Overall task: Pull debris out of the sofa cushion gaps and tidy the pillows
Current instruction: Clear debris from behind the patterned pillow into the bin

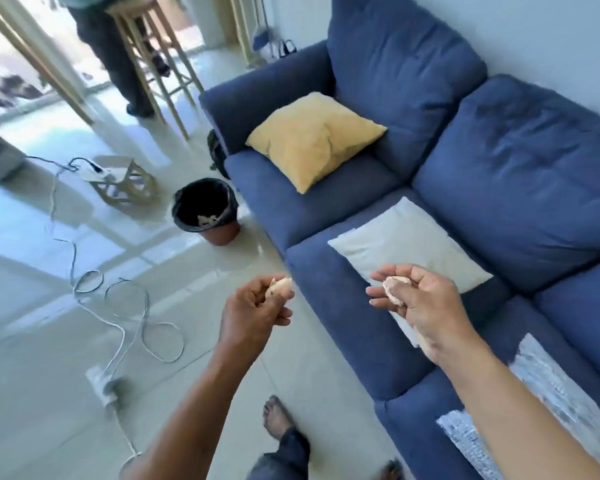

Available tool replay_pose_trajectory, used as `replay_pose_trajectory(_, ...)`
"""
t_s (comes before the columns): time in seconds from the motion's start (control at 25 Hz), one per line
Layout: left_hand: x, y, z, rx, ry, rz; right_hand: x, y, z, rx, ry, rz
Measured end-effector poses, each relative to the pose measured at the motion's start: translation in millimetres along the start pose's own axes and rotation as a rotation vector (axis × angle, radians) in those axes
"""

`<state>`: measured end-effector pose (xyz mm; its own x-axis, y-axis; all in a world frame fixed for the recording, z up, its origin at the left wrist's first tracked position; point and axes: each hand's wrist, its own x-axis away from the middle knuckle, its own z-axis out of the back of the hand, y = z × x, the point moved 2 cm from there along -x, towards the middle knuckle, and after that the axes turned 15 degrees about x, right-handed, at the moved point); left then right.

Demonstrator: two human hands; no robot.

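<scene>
From the head view, my left hand [257, 303] is out over the floor [32, 306], its grip curled shut round a pale crumpled scrap [280, 285]; I hold it in the fist so nothing drops on the tiles; my right hand [418, 299] hangs over the front edge of the sofa [343, 323], its grip pinching a second pale wad [395, 287] between thumb and fingers, with a longer pale strip seeming to trail below the palm, though blur hides what it is; both pieces look like debris from the cushion gaps, held apart from the fabric so they do not fall back in; the bin [207, 211], lined in black, stands on the floor just beside the sofa's near corner, well ahead of my left hand, with pale scraps already inside; I judge that is where these go next; the yellow pillow [312, 140] leans tilted against the far arm and backrest; the white pillow [409, 244] lies flat on the middle seat, just beyond my right hand; a patterned grey pillow [551, 393] lies on the nearest seat; none looks tidied, so that step remains; loose cables [125, 306] trail across the floor between me and the bin, a trip risk as I step over
</scene>
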<state>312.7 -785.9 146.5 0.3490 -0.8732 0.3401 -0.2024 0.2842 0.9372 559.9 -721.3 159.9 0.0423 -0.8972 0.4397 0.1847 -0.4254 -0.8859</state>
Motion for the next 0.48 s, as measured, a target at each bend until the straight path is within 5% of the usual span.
replay_pose_trajectory(0.2, -49, 25, 158, 0.03, 0.272, -0.027, -49, -44, -172, 0.209, -0.163, 0.076)
replay_pose_trajectory(0.48, -137, 56, 250, 0.077, 0.44, -0.032, -121, -103, -317, 0.328, -0.255, 0.147)
